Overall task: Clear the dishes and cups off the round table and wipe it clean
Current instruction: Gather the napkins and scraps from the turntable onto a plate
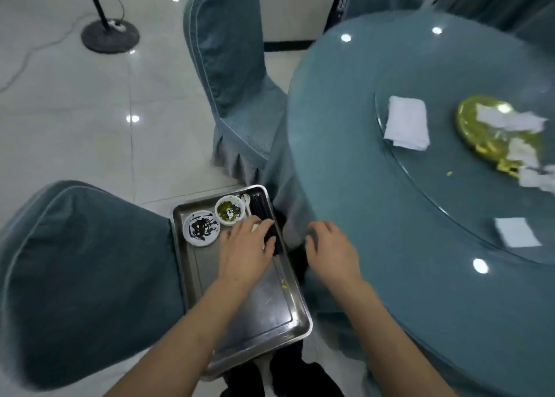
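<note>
At far left we see a black floor-lamp base (110, 36) with a cable trailing over the pale tiles, its pole cut off by the top edge. Below it, a chair in a teal fabric cover (75, 276) fills the lower left corner, only partly in view.

Just right of that chair sits a rectangular stainless-steel tray (270, 315). At its far end lie a small white saucer smeared with dark sauce (201, 227), a small white bowl with green residue (229, 210), a white ceramic spoon (246, 201) and a bundle of black chopsticks (261, 210). Our left hand (246, 249) lies over the chopsticks with the fingers curled on them; the hand hides the middle of the bundle, so how firm the hold is we cannot tell. A second teal-covered chair (234, 75) stands beyond the tray.

Our right hand (330, 249) hovers between the tray and the table's drape, fingers loosely bent, holding nothing.

To the right spreads the round table under a teal cloth (375, 171), carrying a glass turntable (450, 192). On the glass lie a folded white cloth (407, 123), a blurred gold plate (477, 132) littered with crumpled white tissues, and a white napkin (516, 233) near the rim. The table's right side is cut off.
</note>
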